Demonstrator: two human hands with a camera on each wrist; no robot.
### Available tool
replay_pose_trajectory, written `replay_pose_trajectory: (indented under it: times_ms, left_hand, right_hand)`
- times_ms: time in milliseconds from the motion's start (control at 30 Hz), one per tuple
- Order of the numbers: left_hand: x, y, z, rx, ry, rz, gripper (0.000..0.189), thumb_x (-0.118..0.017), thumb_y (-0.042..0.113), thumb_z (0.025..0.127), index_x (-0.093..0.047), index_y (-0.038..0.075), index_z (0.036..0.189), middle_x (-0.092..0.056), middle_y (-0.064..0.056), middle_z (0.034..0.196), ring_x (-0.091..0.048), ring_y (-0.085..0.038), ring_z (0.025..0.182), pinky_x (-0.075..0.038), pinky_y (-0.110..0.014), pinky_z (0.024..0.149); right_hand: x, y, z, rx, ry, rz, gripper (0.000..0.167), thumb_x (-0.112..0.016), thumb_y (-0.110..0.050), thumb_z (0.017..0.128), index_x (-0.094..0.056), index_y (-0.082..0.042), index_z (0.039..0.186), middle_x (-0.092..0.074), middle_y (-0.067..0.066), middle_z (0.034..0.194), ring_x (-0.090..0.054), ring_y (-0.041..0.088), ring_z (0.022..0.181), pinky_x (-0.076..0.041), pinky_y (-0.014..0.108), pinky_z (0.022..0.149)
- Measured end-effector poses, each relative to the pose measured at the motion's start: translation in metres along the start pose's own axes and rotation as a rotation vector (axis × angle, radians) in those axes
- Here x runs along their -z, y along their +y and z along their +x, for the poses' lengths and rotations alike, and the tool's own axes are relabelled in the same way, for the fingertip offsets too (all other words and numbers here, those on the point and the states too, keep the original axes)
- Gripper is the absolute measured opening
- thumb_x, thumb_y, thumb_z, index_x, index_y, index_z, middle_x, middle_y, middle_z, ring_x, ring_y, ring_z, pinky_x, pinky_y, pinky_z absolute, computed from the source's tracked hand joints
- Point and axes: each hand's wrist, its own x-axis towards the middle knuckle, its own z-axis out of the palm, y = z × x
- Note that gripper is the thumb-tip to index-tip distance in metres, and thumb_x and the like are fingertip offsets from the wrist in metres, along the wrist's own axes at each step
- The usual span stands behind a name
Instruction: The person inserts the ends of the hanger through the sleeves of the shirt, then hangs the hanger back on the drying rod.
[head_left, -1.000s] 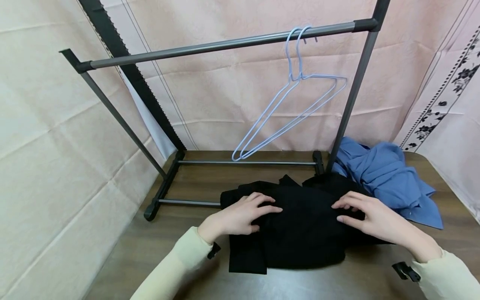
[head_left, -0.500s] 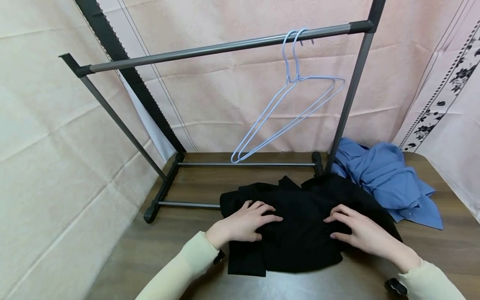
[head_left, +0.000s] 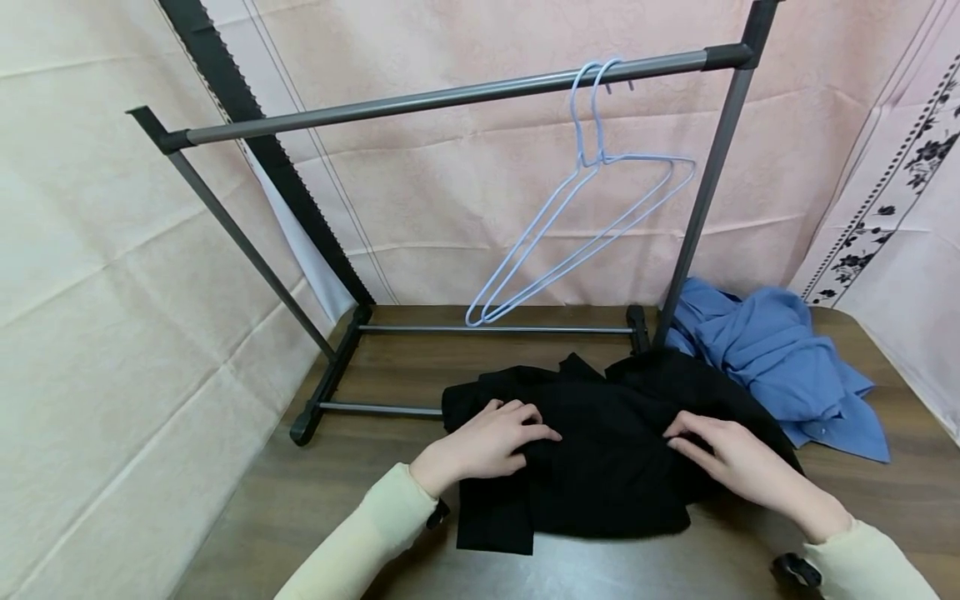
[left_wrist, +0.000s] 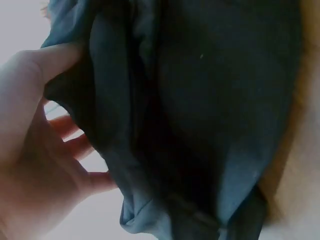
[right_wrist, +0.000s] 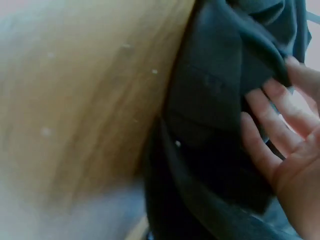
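A crumpled black garment (head_left: 600, 450) lies on the table before the rack, a flat strip of it hanging toward the near edge. My left hand (head_left: 491, 442) holds its left part; in the left wrist view the thumb lies on the near side of the cloth (left_wrist: 210, 100) and the other fingers are behind its edge. On the right part, my right hand (head_left: 731, 454) pinches a fold, thumb and index tips close together. Its fingers (right_wrist: 285, 102) press into the dark cloth in the right wrist view, some tips hidden in folds.
A dark metal clothes rack (head_left: 450, 98) stands behind, with two light blue hangers (head_left: 581, 167) on its bar. A blue garment (head_left: 787, 358) is heaped at the back right of the wooden table (head_left: 315, 517). Pale cloth sheets (head_left: 450, 208) surround it.
My right hand has moved left and slightly down with the garment's right edge, and its thumb and fingers have closed together. The left hand stays nearly in place.
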Motion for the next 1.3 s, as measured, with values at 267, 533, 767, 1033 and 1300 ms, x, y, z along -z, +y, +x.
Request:
replay_pose_trajectory:
  times_ms: [267,533,767,1033,1300]
  left_hand:
    - [0.019,-0.011,-0.002,-0.029,0.150,-0.046,0.027,-0.062,0.012,0.097,-0.069,0.014,0.123,-0.065,0.003,0.108,-0.057,-0.009,0.085,-0.048,-0.026,0.074]
    - [0.038,-0.020,0.002,0.013,0.368,-0.130,0.009,-0.055,0.006,0.098,-0.057,0.013,0.092,-0.051,0.004,0.080,-0.044,-0.010,0.064,-0.042,-0.027,0.061]
    - [0.066,-0.019,0.001,0.033,0.685,-0.158,0.008,-0.056,0.000,0.092,-0.060,0.006,0.095,-0.058,-0.001,0.074,-0.048,-0.015,0.061,-0.047,-0.034,0.060]
    - [0.098,-0.008,-0.005,-0.004,0.932,-0.220,0.013,-0.053,-0.005,0.089,-0.062,0.003,0.092,-0.044,0.001,0.061,-0.036,-0.011,0.052,-0.035,-0.028,0.049]
    - [0.141,-0.001,-0.014,-0.015,1.125,-0.215,0.021,-0.048,0.003,0.101,-0.064,0.000,0.088,-0.053,-0.004,0.061,-0.042,-0.012,0.048,-0.037,-0.028,0.048]
  right_hand:
    - [0.016,0.002,0.008,-0.091,0.185,-0.025,0.028,-0.064,0.007,0.094,-0.062,-0.016,0.110,-0.060,-0.012,0.088,-0.047,0.001,0.070,-0.037,0.017,0.064]
    - [0.037,-0.006,0.026,-0.213,0.364,0.045,0.018,-0.053,0.000,0.102,-0.059,-0.005,0.119,-0.052,-0.008,0.079,-0.044,0.006,0.059,-0.034,0.021,0.055]
    - [0.061,-0.020,0.049,-0.195,0.611,0.057,0.019,-0.052,-0.001,0.103,-0.061,0.005,0.118,-0.058,-0.033,0.111,-0.057,-0.010,0.081,-0.039,0.009,0.068]
    - [0.100,-0.041,0.080,-0.070,0.791,0.024,0.019,-0.058,-0.001,0.100,-0.065,0.013,0.110,-0.061,-0.029,0.097,-0.056,-0.012,0.078,-0.038,0.006,0.067]
    - [0.136,-0.072,0.103,0.034,0.898,-0.006,0.024,-0.064,-0.009,0.099,-0.067,0.014,0.102,-0.060,-0.025,0.089,-0.042,-0.013,0.059,-0.032,0.004,0.062]
